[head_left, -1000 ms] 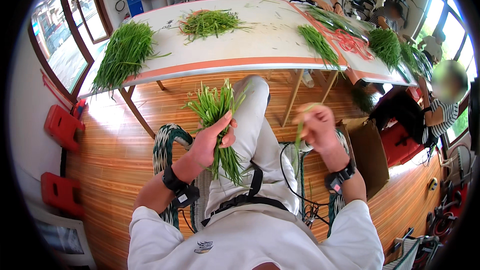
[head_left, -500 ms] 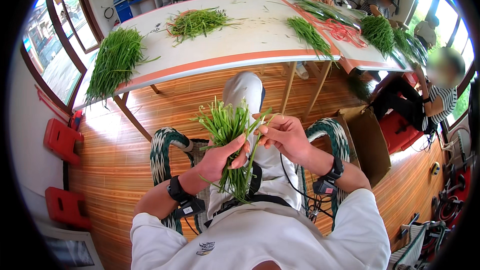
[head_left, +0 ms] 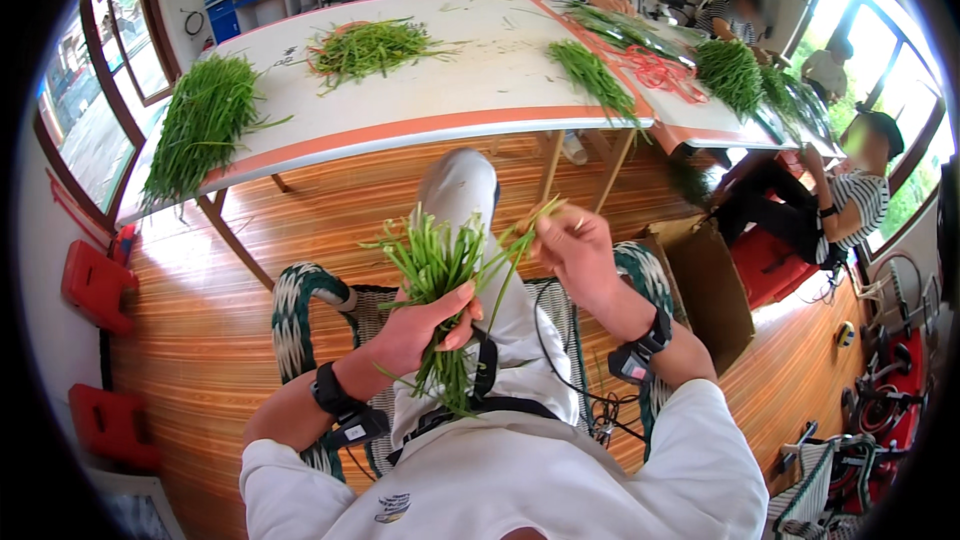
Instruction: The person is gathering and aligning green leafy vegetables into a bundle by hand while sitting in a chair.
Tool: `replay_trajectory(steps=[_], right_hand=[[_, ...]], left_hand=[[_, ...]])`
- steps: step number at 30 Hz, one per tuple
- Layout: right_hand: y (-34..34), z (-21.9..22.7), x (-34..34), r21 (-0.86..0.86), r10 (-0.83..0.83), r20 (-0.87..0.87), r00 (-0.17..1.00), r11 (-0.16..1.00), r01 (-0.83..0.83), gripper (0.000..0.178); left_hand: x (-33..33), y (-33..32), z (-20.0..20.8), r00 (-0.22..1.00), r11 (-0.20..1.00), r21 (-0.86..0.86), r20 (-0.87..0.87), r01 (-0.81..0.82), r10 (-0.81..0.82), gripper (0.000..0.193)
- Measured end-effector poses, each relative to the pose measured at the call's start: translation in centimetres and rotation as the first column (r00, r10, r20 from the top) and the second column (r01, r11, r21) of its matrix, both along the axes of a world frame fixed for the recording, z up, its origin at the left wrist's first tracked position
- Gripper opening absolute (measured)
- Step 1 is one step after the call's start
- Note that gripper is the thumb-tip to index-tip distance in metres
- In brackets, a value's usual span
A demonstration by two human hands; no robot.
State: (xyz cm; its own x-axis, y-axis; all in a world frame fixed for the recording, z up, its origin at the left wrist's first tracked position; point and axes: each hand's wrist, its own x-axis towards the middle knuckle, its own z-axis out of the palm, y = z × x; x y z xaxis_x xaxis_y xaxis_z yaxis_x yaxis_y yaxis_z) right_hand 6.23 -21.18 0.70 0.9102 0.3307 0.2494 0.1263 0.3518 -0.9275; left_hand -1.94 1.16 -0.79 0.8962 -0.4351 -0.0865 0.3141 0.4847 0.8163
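Note:
Over my lap, a bunch of chives (head_left: 432, 262) stands with its pale cut ends up and its long leaves hanging down. My left hand (head_left: 412, 332) is wrapped round its middle, thumb across the front. To the right of the bunch, my right hand (head_left: 578, 248) is closed in a pinch on a few thin chive stalks (head_left: 518, 242). These stalks slant out from the bunch's right side; whether they are fully loose from it I cannot tell. Both wrists wear black bands with small boxes.
Ahead is a long white table (head_left: 480, 90) bearing several chive piles (head_left: 205, 120) and red ribbons (head_left: 662, 72). I sit in a woven armchair (head_left: 298, 315). A cardboard box (head_left: 712, 290) is to my right, red stools (head_left: 98, 285) to my left. Co-workers (head_left: 848, 202) sit around the far and right sides.
My right hand has moved right and slightly up, away from the bunch, with the thin stalks in its pinch. My left hand keeps its hold. The whole view has shifted slightly.

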Motion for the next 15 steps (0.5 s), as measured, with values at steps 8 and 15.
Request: replay_trajectory(steps=[8, 15], right_hand=[[-7.2, 5.4, 4.3, 0.153, -0.415, 0.213, 0.885, 0.908, 0.389, 0.017], [-10.8, 11.8, 11.7, -0.476, -0.309, 0.536, 0.786, 0.658, 0.583, 0.022]], left_hand=[[0.6, 0.4, 0.2, 1.000, 1.000, 0.004, -0.012, -0.018, 0.019, 0.025], [0.8, 0.4, 0.1, 0.994, 0.994, 0.043, -0.051, -0.098, 0.100, 0.020]])
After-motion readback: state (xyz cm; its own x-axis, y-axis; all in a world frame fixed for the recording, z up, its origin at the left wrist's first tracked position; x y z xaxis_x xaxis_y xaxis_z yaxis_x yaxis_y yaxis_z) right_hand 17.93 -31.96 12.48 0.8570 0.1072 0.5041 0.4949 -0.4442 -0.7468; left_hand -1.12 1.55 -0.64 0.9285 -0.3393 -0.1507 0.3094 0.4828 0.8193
